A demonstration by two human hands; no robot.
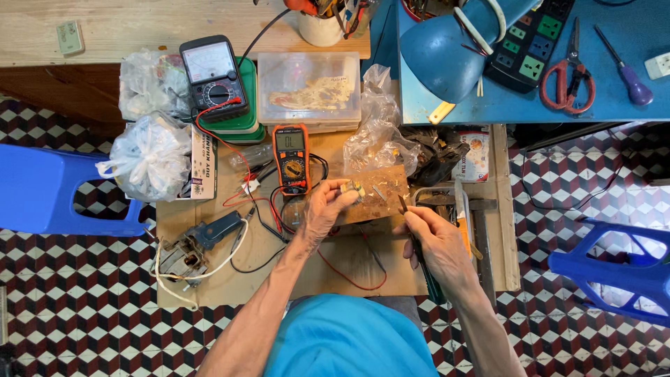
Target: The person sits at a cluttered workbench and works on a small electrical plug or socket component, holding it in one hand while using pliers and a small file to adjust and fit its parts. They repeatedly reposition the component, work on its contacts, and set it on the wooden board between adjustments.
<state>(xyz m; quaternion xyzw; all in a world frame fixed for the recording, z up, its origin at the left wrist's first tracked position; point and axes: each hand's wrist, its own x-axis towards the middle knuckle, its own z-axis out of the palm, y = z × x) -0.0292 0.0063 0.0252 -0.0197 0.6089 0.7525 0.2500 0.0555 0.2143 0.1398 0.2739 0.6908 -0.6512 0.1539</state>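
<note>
**Both hands closed on small work over a low wooden bench**

Our left hand (326,208) is curled shut, fingers pinching a small yellowish component (351,188) above a brown wooden block (380,195) at the bench's middle. What the part is, we cannot tell; it is too small.

Our right hand (431,241) is closed around a thin dark tool (412,227). Its tip points up toward the block, near the component but apart from it. The handle end runs down past the wrist.

Just left of the left hand lies an orange digital multimeter (291,157), screen lit, with red and black leads (276,209) looping under the hand. Behind it stands a black analogue meter (213,77) propped on a green box (248,126). A clear plastic box (309,91) sits beside that, and a crumpled clear bag (377,136) lies between box and block.

At the bench's left edge: two knotted white plastic bags (148,157), and lower down, a blue-grey part with white cable (199,244).

Right of the right hand, metal hand tools (474,209) lie along the bench (349,269).

Above, on a blue table (614,98): a blue lamp shade (443,52), a black power strip (534,38), red-handled scissors (567,77), a purple-handled screwdriver (628,73).

Blue plastic stools (42,188) stand on the chequered floor (84,321) either side.
</note>
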